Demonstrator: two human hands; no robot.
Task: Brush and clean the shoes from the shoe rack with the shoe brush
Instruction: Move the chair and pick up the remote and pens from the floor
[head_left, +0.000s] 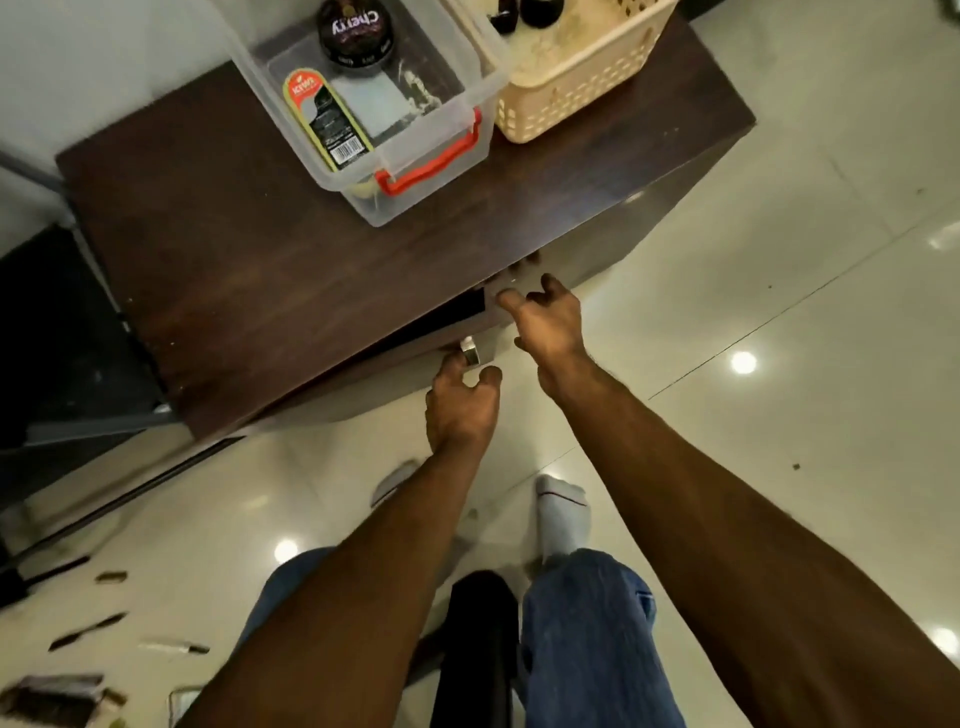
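The dark wooden shoe cabinet (249, 270) stands in front of me, seen from above. Its front doors are slightly ajar, with a dark gap (441, 319) between them. My left hand (462, 410) pinches the small metal door handle (470, 352) between thumb and fingers. Just to the right, my right hand (550, 322) has its fingers curled at the edge of the right door (524, 283). No shoes show; the cabinet's inside is hidden. A blurred, dark brush-like object (52, 701) lies on the floor at bottom left.
On the cabinet top stand a clear plastic box (457, 135) with a red handle, holding polish containers, and a cream basket (582, 88). A black stool (478, 649) sits between my legs. Several small dark tools (85, 631) lie on the glossy tile floor at left.
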